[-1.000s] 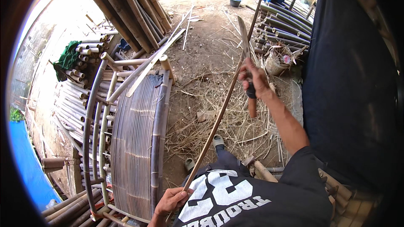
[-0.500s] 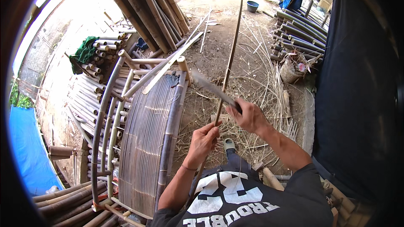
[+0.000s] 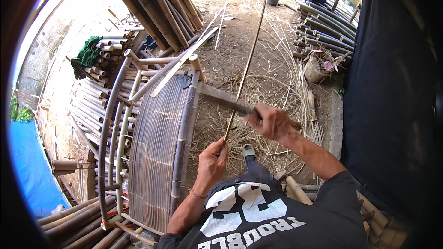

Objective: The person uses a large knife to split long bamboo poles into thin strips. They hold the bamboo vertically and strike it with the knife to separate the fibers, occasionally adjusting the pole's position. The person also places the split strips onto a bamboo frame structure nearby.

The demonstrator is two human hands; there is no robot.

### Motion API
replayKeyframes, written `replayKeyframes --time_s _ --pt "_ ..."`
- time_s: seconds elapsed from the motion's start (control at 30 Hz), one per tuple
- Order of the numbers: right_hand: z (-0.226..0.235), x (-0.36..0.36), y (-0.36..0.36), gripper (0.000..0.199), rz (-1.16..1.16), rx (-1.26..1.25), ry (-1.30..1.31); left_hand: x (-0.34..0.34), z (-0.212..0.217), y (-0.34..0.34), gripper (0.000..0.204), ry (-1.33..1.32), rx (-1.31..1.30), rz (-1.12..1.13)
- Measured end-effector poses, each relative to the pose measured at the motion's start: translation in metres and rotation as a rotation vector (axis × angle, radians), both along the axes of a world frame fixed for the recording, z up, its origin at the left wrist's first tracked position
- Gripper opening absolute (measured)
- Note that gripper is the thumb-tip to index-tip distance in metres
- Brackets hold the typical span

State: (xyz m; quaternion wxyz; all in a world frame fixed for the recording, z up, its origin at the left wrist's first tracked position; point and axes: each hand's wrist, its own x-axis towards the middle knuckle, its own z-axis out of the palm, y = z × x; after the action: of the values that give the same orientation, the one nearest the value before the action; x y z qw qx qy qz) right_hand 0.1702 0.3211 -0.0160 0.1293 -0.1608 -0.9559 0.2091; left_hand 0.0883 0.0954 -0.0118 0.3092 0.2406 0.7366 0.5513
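My left hand [image 3: 213, 160] is closed round the near end of a long, thin bamboo strip [image 3: 251, 55], which slants up and away from me. In my right hand [image 3: 273, 122] is a big knife [image 3: 217, 96] with a broad grey blade, gripped by its handle. The blade points left and crosses the strip a little beyond my left hand. It is slightly blurred, and I cannot tell whether its edge touches the strip. Left of my hands stands a bamboo bench [image 3: 154, 157] with a slatted seat and a dark front pole.
Pale split bamboo strips [image 3: 182, 62] lean across the bench beside a grey cloth [image 3: 184, 81]. Shavings [image 3: 281, 97] litter the ground. Bamboo poles [image 3: 325, 30] are stacked at right, near a sack [image 3: 316, 68] and a dark sheet [image 3: 392, 97]. Thick poles [image 3: 152, 7] stand upright at far left.
The knife has swung from pointing up and left to lying more nearly level across the strip. My left hand has shifted slightly left and nearer to me. The whole view has tilted a little.
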Motion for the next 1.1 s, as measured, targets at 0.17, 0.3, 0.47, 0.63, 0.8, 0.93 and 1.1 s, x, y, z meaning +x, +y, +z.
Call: replayKeyframes --time_s 0.17,0.3,0.47,0.63,0.8,0.93,1.1 --pt "-0.017 0.004 -0.003 0.055 0.076 0.086 0.121 0.006 -0.008 -0.001 0.029 0.102 0.08 0.0" --pt "0.0 0.001 0.014 0.051 -0.117 0.113 0.068 0.013 -0.003 -0.01 0.029 0.106 -0.002 -0.017" --pt "-0.013 0.011 0.012 0.053 0.078 0.182 0.142 0.018 0.0 -0.014 0.03 0.137 -0.022 -0.071" --pt "-0.005 0.004 0.08 0.062 -0.146 0.272 0.138 0.028 -0.006 -0.037 0.027 0.184 0.008 -0.117" --pt "0.007 0.015 0.109 0.062 -0.325 0.018 -0.083 0.025 -0.008 -0.075 0.029 0.257 -0.081 -0.206" --pt "0.012 0.029 0.163 0.065 -0.42 0.131 -0.043 0.039 -0.02 -0.139 0.028 0.283 -0.174 -0.264" --pt "0.034 0.049 0.232 0.073 -0.484 0.13 -0.004 0.055 -0.035 -0.209 0.016 0.28 -0.217 -0.184"
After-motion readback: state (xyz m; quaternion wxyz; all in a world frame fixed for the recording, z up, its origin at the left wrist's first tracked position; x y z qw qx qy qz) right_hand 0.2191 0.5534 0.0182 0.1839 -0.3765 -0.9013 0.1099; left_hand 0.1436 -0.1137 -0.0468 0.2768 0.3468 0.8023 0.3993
